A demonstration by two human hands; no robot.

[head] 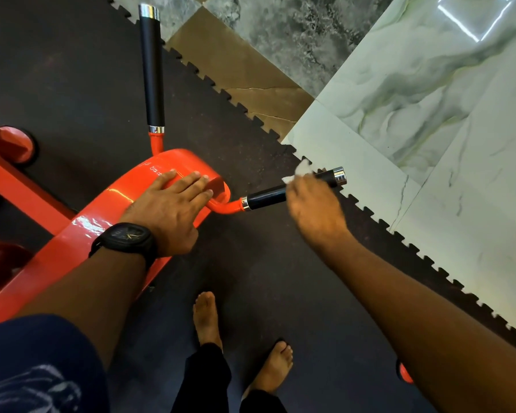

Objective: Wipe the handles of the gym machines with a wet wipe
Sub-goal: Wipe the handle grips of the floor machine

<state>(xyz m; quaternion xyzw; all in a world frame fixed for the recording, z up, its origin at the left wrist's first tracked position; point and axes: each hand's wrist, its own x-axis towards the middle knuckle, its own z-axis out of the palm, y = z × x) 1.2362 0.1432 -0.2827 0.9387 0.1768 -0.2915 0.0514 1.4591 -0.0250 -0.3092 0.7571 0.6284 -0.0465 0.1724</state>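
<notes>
An orange machine arm (108, 216) ends in two black handles with chrome caps. One handle (152, 70) points away from me. The other handle (265, 196) sticks out to the right. My right hand (313, 204) is wrapped around the outer half of that right handle, holding a white wet wipe (300, 171) against it; the hand is blurred. My left hand (170, 207), with a black watch on the wrist, lies flat with fingers spread on the rounded end of the orange arm.
Black interlocking rubber mat (251, 263) covers the floor under the machine. Pale marble tiles (429, 114) begin at the right. My bare feet (206, 317) stand on the mat. Orange frame parts (12, 174) lie at the left, and an orange foot (404, 372) at lower right.
</notes>
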